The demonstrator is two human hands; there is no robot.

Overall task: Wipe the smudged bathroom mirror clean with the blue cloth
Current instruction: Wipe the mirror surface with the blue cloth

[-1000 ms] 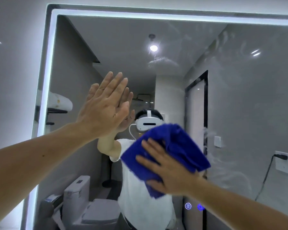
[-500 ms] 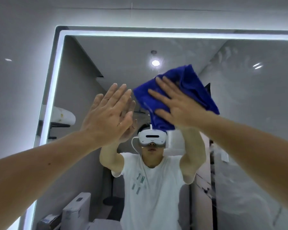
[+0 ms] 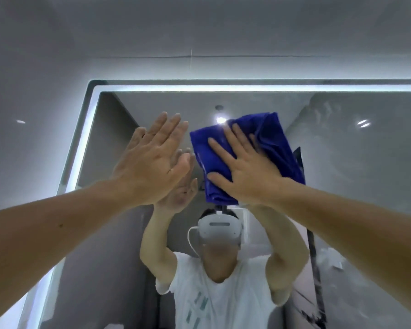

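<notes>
The mirror (image 3: 354,186) fills the wall ahead, framed by a lit white strip (image 3: 86,129) along its top and left edges. A folded blue cloth (image 3: 278,143) lies flat against the upper glass. My right hand (image 3: 244,172) presses it there with straight, spread fingers. My left hand (image 3: 152,162) rests flat on the glass just left of the cloth, fingers straight and pointing up. Faint smudges show on the glass at the upper right and lower right. The cloth's middle is hidden under my right hand.
The reflection shows a person in a white shirt (image 3: 218,300) wearing a headset, a ceiling lamp (image 3: 220,119) and a dark door frame (image 3: 314,257). Grey wall (image 3: 33,91) surrounds the mirror on the left and above.
My right hand has slid the cloth up the glass, from chest height to near the mirror's top. The view has tilted upward. My left hand has stayed flat on the glass.
</notes>
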